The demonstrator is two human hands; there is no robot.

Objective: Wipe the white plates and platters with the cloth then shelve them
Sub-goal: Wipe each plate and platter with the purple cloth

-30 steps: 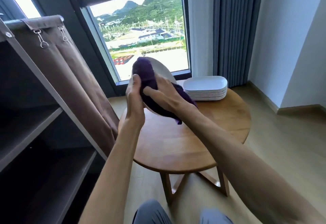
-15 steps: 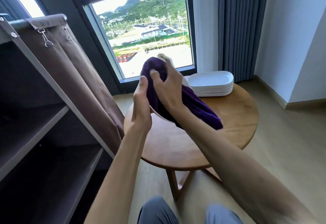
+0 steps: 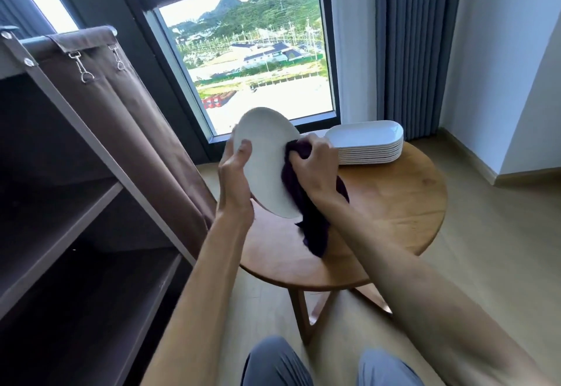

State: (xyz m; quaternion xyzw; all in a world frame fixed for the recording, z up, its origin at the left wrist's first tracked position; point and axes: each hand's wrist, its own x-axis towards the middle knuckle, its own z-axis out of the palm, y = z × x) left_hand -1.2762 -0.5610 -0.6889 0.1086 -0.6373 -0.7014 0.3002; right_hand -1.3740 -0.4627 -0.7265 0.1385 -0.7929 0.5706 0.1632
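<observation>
One white plate (image 3: 267, 158) tilts above the table (image 3: 394, 203), left hand (image 3: 235, 179) gripping its edge, right hand (image 3: 315, 170) clutching the purple cloth (image 3: 309, 227) against it.

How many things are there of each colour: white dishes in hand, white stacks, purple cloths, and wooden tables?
White plate held in hands: 1
White stack of platters: 1
Purple cloth: 1
Wooden table: 1
Total: 4

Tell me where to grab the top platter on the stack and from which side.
Take the top platter by its raised long rim, from the near side over the table. It lies flat and nested in the stack, so only that upturned lip offers fingers a purchase.
</observation>
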